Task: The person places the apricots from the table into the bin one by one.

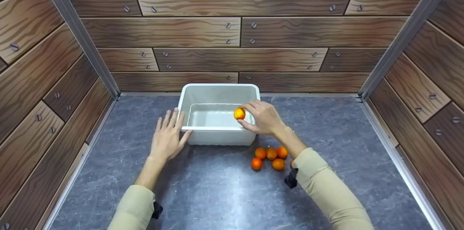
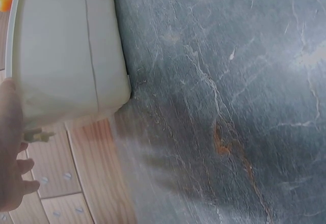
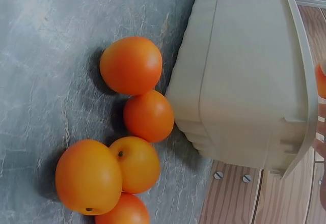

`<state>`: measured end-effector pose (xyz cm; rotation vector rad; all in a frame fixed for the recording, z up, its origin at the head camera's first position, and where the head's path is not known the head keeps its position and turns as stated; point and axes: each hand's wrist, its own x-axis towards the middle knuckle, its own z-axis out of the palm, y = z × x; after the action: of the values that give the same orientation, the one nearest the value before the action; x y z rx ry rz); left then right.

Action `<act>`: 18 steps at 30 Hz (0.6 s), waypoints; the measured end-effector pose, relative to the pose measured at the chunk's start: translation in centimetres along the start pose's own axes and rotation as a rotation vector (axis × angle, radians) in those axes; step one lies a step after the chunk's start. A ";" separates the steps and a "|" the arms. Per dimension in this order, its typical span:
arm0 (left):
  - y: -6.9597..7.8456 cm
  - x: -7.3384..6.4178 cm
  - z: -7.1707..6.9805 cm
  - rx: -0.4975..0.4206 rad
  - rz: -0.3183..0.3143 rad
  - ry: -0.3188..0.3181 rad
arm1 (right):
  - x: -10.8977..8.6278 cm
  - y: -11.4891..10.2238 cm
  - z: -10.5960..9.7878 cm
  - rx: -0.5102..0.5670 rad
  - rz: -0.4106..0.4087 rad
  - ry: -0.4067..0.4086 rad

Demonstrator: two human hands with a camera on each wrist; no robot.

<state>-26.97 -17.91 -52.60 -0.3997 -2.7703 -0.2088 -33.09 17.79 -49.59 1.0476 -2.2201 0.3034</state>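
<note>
My right hand [image 1: 264, 116] pinches a small orange fruit [image 1: 239, 114] between thumb and fingers, over the right part of a white plastic bin [image 1: 219, 137]. At the bin's left front corner is my left hand [image 1: 168, 137], its fingers straight and spread, the thumb right at the rim. No fruit shows on the visible part of the bin's floor. Several more orange fruits [image 1: 278, 164] lie in a loose group on the table in front of the bin's right corner, below my right forearm. In the right wrist view, those fruits [image 3: 131, 65] appear close beside the bin's wall [image 3: 249, 81].
The grey marbled table [image 1: 217, 193] has wood-patterned panels [image 1: 239, 34] at the back and both sides, with metal posts [image 1: 78, 34] in the corners. Each sleeve has a dark wrist device [image 1: 291, 178] at its cuff. One more fruit is partly hidden by the right sleeve.
</note>
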 end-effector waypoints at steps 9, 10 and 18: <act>0.1 0.0 0.1 0.001 0.001 -0.003 | 0.4 -0.3 0.8 0.036 0.066 -0.115; 0.1 0.0 0.1 -0.001 0.001 -0.006 | 0.4 -0.4 0.8 0.037 0.071 -0.125; 0.1 -0.1 0.0 0.007 -0.007 0.003 | 0.5 -0.5 0.7 0.088 0.134 -0.201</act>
<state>-26.87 -17.86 -52.64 -0.3880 -2.7686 -0.2011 -33.26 16.78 -49.82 1.0154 -2.4832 0.3712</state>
